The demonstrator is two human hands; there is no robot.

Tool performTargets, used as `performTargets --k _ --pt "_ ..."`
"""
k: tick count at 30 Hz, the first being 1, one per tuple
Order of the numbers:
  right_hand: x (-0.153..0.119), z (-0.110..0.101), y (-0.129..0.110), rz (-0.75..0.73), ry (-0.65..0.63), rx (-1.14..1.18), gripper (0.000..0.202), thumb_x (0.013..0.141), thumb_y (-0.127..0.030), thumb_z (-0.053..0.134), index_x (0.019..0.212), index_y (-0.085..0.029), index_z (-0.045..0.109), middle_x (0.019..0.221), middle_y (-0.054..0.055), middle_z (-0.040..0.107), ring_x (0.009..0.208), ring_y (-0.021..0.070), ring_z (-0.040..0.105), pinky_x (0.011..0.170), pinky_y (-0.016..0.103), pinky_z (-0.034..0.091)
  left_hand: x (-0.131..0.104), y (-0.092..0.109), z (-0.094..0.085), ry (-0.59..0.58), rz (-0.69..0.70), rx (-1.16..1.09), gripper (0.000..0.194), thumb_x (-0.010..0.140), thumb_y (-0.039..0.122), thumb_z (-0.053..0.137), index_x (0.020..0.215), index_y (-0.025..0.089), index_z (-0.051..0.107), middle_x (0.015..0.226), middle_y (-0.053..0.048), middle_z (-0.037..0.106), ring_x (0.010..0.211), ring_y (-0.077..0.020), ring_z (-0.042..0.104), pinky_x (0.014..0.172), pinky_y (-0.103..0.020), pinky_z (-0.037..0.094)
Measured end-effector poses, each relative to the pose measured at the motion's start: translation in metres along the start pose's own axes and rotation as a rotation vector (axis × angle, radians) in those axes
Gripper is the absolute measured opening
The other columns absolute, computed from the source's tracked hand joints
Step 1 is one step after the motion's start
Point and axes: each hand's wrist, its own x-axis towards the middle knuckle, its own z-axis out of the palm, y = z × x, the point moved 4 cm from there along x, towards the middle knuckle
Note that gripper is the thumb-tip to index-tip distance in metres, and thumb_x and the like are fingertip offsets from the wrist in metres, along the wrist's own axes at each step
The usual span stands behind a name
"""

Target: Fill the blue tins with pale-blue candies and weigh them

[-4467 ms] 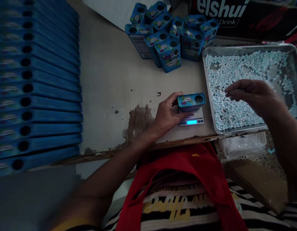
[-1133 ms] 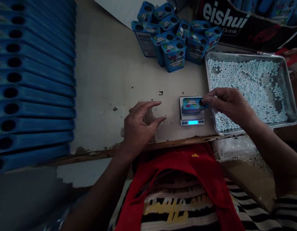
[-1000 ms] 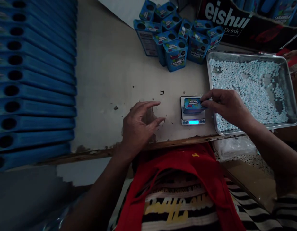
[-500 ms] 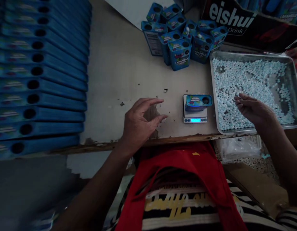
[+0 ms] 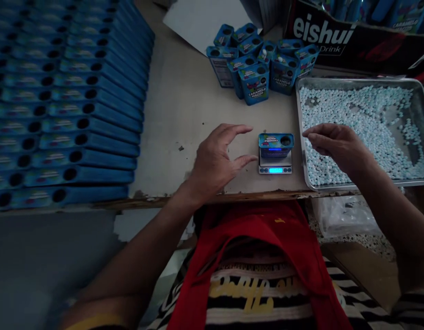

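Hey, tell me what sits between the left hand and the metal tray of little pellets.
In the head view, a small scale with a blue container standing on it lies between the left hand and the metal tray.

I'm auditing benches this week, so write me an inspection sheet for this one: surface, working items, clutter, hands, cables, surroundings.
Surface: table, worn along its front edge.
Working items: container on the lit scale; tray of pellets alongside.
Clutter: small dark scrap on the table.
Hands: left hand open beside the container; right hand pinched over the tray, contents unclear.
Cables: nothing seen.
Surroundings: grouped containers behind, rows of containers at left, box beyond the tray.
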Motion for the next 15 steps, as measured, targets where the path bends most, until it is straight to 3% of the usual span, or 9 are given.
performTargets --k 4,7,12,15 --pt "0.005 0.026 -0.017 -0.080 -0.061 -0.072 0.022 0.086 -0.036 0.095 0.096 -0.017 0.086 0.071 -0.003 0.063 0.066 0.0104 0.047 0.059 0.026 0.036 0.008 0.006 0.014 -0.073 -0.042 0.051 0.077 0.090 0.034 0.101 0.157 0.028 0.064 0.153 -0.010 0.073 0.143 -0.0333 0.070 0.126 -0.049 0.057" --pt "0.012 0.033 -0.015 -0.009 -0.064 0.062 0.029 0.082 -0.041 0.098 0.092 -0.018 0.084 0.073 -0.002 0.065 0.064 0.0095 0.048 0.057 0.024 0.036 0.021 0.017 0.032 -0.108 -0.020 0.050 0.078 0.087 0.032 0.102 0.155 0.024 0.064 0.156 -0.014 0.071 0.147 -0.0361 0.067 0.129 -0.053 0.054" --pt "0.048 0.024 -0.016 0.113 -0.007 0.353 0.049 0.061 -0.046 0.108 0.082 -0.019 0.073 0.080 0.001 0.070 0.064 0.0086 0.051 0.051 0.019 0.034 0.048 0.040 0.068 -0.380 0.112 0.080 0.050 0.096 0.026 0.090 0.142 0.019 0.071 0.137 -0.016 0.079 0.130 -0.0362 0.075 0.114 -0.053 0.062" --pt "0.081 0.028 -0.022 0.110 -0.067 0.317 0.068 0.061 -0.063 0.107 0.071 -0.024 0.052 0.066 -0.005 0.051 0.055 0.0079 0.036 0.045 0.021 0.022 0.053 0.039 0.053 -0.412 0.106 0.098 0.036 0.099 0.022 0.085 0.133 0.022 0.074 0.131 -0.012 0.081 0.125 -0.0336 0.077 0.107 -0.047 0.065"
